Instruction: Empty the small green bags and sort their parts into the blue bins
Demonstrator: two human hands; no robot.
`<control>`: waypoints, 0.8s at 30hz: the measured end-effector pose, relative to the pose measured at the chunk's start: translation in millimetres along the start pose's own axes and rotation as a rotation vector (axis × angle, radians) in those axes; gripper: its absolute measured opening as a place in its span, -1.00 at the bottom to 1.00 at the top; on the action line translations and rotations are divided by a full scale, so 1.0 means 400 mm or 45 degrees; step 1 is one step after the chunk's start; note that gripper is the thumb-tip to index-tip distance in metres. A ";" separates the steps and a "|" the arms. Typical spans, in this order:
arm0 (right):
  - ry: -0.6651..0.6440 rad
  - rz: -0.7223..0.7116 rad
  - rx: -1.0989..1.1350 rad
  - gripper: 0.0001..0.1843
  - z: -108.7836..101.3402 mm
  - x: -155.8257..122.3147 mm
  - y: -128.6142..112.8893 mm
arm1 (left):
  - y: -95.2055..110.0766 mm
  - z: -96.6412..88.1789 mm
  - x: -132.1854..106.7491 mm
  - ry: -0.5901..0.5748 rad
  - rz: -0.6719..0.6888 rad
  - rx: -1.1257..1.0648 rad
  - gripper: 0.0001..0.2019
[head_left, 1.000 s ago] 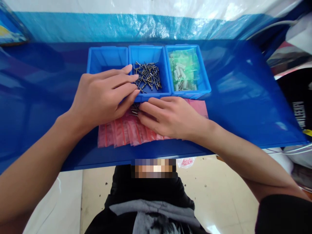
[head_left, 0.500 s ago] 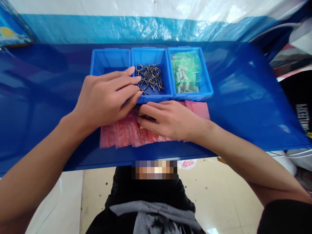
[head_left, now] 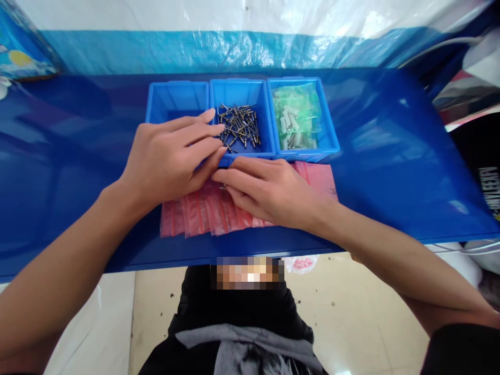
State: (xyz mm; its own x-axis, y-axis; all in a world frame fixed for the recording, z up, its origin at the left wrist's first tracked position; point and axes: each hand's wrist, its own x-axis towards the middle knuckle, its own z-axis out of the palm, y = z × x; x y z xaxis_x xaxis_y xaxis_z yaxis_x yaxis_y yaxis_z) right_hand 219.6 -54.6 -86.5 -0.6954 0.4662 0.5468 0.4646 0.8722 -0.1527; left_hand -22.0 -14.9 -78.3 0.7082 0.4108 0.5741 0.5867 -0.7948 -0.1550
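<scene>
My left hand [head_left: 172,156] lies with its fingers stretched out over the front of the left blue bin [head_left: 177,89] and the near-left edge of the middle bin [head_left: 269,125]. Dark pop rivets [head_left: 240,125] are heaped in that middle bin, close to the left fingertips. Just in front of the bins my right hand [head_left: 269,187] is closed, fingers bent, above a row of overlapping pink zip bags [head_left: 203,213]. A small metallic rivet end shows under its fingertips; the rest of what it holds is hidden. Both hands nearly touch.
The right blue bin [head_left: 330,133] holds green-tinted plastic bags [head_left: 299,99] with pale cylindrical pieces. All three bins stand side by side on a blue tabletop [head_left: 390,156]. A blue and white sheet [head_left: 234,49] hangs behind. The table's front edge runs close below the bags.
My right hand has shifted slightly left and its fingers have drawn over the dark pieces seen under them before. My left hand has hardly moved.
</scene>
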 end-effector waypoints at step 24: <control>0.196 0.389 0.896 -0.57 -0.100 0.000 0.030 | 0.004 -0.023 0.013 -0.034 0.188 0.027 -0.84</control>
State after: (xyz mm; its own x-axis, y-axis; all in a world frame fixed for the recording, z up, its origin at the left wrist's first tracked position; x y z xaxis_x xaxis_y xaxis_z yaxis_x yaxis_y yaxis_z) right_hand 247.2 -49.8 -55.2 -0.4849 0.7199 0.4966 0.1308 0.6211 -0.7727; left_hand -20.9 -18.3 -68.1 0.7974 0.3025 0.5222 0.4837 -0.8378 -0.2532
